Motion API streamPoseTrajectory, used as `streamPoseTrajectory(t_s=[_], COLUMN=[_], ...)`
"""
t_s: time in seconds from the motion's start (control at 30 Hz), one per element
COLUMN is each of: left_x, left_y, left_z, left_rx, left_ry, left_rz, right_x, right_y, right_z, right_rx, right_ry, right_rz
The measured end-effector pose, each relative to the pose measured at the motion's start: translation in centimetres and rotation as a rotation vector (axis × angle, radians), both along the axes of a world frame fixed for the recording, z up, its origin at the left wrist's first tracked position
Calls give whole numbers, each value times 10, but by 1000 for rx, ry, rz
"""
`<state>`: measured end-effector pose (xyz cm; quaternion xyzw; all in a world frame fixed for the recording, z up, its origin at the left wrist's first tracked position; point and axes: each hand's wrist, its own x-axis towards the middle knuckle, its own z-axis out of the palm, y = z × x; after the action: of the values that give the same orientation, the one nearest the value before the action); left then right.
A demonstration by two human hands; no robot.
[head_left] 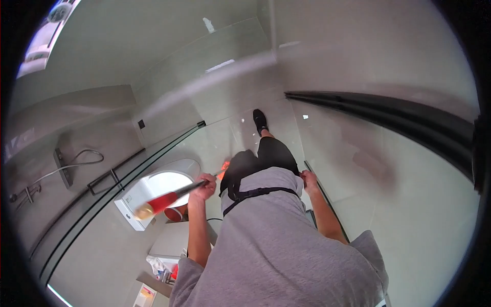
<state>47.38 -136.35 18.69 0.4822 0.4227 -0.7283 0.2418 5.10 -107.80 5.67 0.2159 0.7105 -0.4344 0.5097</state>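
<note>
My left hand (203, 187) is wrapped round a slim pole (176, 195). The near end of that pole is red with a tan tip and points up and to the left. Its dark far part runs down beside my left thigh, where a bright orange piece (224, 168) shows, partly hidden by my shorts. Whether that orange piece is the tool's head I cannot make out. My right hand (308, 181) is closed at the side of my right thigh, against the edge of the dark shorts (279, 156). Anything inside its fingers is hidden.
A white toilet (169, 187) stands at left behind a glass panel (117, 187). A red container (175, 214) sits near it. On the left wall hangs a shower hose (82, 156). A black frame (383, 115) runs along the right. Small white scraps (305, 117) lie on the floor.
</note>
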Motion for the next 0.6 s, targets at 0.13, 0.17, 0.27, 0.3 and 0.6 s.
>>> streamPoseTrajectory(t_s=[0.13,0.17,0.27,0.3,0.6], left_x=[-30,-34,-57,-64,-89], left_y=[-84,-98,-151,-167,-243], left_z=[17,17,37,51,90], left_rx=[-98,-88,-119,-151,-443], left_ry=[-66,-49,-18,-9,158], left_rz=[-22,51,149,181,79], right_x=[-16,-22,-36,-41,-52], right_y=[-37,-39,-56,-61,-115], right_z=[16,17,15,14,42], right_rx=[-48,-50,-155,-157,-164], right_ry=[-129,-119,-106,-101,6], right_rz=[-13,-17,23,17,12])
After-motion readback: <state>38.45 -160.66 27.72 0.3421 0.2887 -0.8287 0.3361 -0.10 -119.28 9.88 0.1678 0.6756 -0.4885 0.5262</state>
